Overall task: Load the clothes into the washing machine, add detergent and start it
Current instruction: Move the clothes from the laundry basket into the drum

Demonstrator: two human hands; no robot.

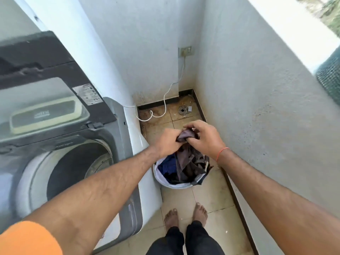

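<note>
White plaster walls (257, 89) enclose a stained beige tiled floor (211, 196), daylit.

Both bare arms are stretched forward and down — the left hand (168, 142) and right hand (206, 138) brought together, fingers curled round a bunched garment (184, 135) — bare feet (185, 217) planted below.

A home's balcony laundry corner: top-loading washing machine (60, 144), floor drain (182, 110), wall socket (185, 51), tiled floor (211, 196).

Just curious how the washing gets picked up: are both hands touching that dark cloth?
Touching. The head view shows the left hand and right hand gripping the dark cloth, fingers curled round it.
</note>
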